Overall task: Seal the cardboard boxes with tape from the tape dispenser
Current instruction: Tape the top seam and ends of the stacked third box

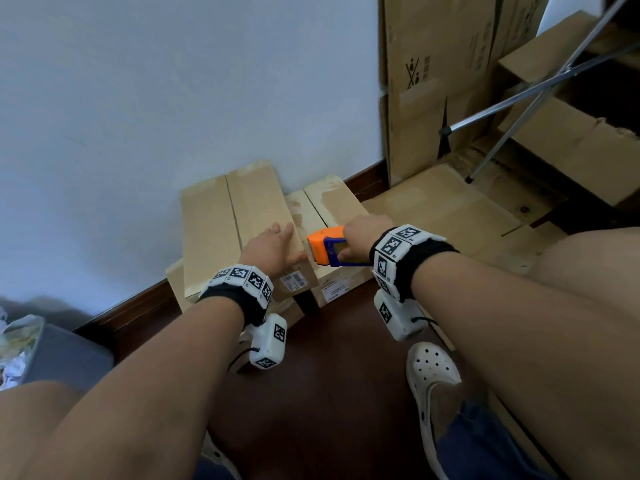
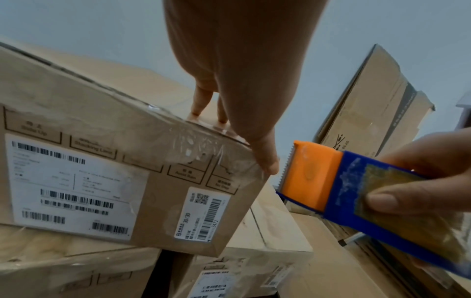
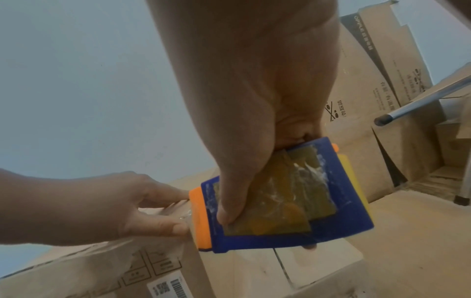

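Note:
A long cardboard box (image 1: 221,223) lies stacked on other boxes against the wall, its top flaps meeting in a seam. My left hand (image 1: 273,245) lies flat on its near right corner, fingers straight, thumb over the edge (image 2: 265,159) where clear tape wrinkles. My right hand (image 1: 360,237) grips the orange and blue tape dispenser (image 1: 325,249), thumb across its side (image 3: 229,201). The dispenser's toothed orange head (image 2: 305,173) sits just right of that corner. A lower box (image 1: 332,206) lies under the dispenser.
Tall flattened cartons (image 1: 436,81) lean in the corner at the right, with a metal stand's legs (image 1: 512,102) crossing them. Flat cardboard (image 1: 450,209) covers the floor on the right. My white clog (image 1: 433,375) is on the dark floor. A grey bin (image 1: 52,355) stands at left.

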Demonstrator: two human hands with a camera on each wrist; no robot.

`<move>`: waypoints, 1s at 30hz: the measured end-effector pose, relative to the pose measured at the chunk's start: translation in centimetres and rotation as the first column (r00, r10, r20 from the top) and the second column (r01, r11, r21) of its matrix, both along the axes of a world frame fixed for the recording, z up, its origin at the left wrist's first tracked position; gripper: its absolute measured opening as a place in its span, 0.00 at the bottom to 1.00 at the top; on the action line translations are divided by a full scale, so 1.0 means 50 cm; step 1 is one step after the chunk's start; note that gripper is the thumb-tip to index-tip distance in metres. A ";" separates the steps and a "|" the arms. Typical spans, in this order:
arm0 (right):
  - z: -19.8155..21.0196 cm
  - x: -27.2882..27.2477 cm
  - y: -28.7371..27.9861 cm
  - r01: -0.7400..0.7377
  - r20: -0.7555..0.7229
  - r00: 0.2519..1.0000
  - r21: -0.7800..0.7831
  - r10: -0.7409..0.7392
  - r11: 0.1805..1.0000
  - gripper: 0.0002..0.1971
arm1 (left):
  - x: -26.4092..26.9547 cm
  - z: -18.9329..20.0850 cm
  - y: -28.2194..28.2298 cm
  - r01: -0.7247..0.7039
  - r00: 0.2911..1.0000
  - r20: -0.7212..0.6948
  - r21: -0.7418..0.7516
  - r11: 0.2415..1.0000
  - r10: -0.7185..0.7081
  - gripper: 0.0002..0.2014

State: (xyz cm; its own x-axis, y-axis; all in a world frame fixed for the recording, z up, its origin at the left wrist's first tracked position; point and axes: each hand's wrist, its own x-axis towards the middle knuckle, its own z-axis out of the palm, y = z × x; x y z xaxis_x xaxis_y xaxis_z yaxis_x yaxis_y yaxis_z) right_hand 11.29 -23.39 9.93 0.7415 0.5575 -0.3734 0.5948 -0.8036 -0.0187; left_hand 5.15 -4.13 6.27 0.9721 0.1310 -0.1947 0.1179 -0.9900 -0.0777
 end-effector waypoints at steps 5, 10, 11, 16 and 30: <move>0.005 -0.013 -0.012 0.034 0.050 0.998 -0.007 -0.034 0.999 0.16 | 0.002 0.004 -0.005 -0.023 0.999 -0.032 -0.008 1.000 0.023 0.39; 0.003 -0.019 -0.028 0.050 0.044 0.998 0.018 -0.051 0.999 0.18 | 0.004 0.003 -0.006 -0.019 0.999 -0.029 -0.011 1.000 0.019 0.38; 0.003 -0.018 -0.031 0.044 0.045 0.998 0.023 -0.045 0.999 0.19 | 0.004 0.004 -0.007 -0.018 0.999 -0.027 -0.004 1.000 0.018 0.37; 0.000 -0.015 -0.048 0.015 0.061 0.998 0.019 -0.016 1.000 0.21 | 0.005 0.008 -0.010 -0.016 0.999 -0.034 0.021 1.000 0.016 0.36; -0.010 -0.017 -0.070 0.051 0.023 0.998 0.046 -0.052 0.998 0.23 | 0.008 0.001 -0.004 -0.011 0.999 -0.034 0.000 1.000 0.011 0.38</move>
